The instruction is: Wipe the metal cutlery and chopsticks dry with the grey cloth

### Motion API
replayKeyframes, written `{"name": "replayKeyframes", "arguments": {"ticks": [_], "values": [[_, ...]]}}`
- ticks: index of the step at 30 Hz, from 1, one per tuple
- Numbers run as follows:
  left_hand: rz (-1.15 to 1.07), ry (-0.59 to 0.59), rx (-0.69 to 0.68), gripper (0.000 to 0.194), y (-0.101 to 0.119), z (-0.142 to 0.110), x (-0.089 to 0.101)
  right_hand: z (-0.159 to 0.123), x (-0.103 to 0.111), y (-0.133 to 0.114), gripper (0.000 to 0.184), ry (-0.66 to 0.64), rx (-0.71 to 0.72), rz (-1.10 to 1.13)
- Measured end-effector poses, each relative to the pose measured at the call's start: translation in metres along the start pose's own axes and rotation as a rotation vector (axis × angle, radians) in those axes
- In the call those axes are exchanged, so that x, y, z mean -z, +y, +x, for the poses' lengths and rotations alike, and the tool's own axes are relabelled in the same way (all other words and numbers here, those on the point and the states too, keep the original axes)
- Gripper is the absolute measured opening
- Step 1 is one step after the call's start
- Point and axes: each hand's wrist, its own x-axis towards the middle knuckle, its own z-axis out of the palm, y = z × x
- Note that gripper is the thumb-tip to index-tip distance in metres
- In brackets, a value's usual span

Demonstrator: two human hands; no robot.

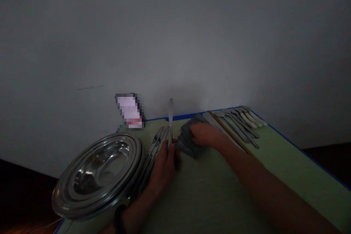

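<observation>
My left hand [168, 159] is closed around the handle of a table knife [170, 117], whose blade points up toward the wall. In my right hand [204, 134] is a grey cloth [191, 140], bunched under the fingers just right of the knife. The cloth's edge comes close to the knife handle; whether they touch I cannot tell. Several more knives [155, 142] lie side by side just left of my left hand, partly hidden by it. Beyond my right forearm lie a pair of wooden chopsticks [226, 128] and several metal pieces of cutlery [236, 126].
Stacked metal plates or bowls [133, 146] stand at the table's left. A phone [130, 109], blurred out, leans on the wall [192, 44] behind. Cutlery with white handles [251, 119] lies at the far right corner. The green table [290, 175] has a blue edge.
</observation>
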Motion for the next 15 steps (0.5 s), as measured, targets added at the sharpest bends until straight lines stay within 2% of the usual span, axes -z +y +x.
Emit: {"name": "replayKeyframes", "arguments": {"ticks": [3, 5, 10, 15], "values": [[-0.144, -0.069, 0.026, 0.027, 0.0, 0.001, 0.0, -0.001, -0.001, -0.003, 0.038, 0.038, -0.002, 0.0], [-0.153, -0.053, 0.037, 0.028, 0.0, 0.002, 0.001, -0.001, -0.003, -0.007, 0.043, 0.028, 0.015, -0.001], [0.021, -0.018, 0.011, 0.026, -0.001, 0.003, 0.003, 0.0, -0.009, -0.006, 0.03, -0.029, 0.083, -0.021], [-0.102, -0.059, 0.004, 0.024, -0.005, 0.003, 0.003, 0.0, 0.01, 0.009, 0.024, -0.059, 0.199, -0.021]]}}
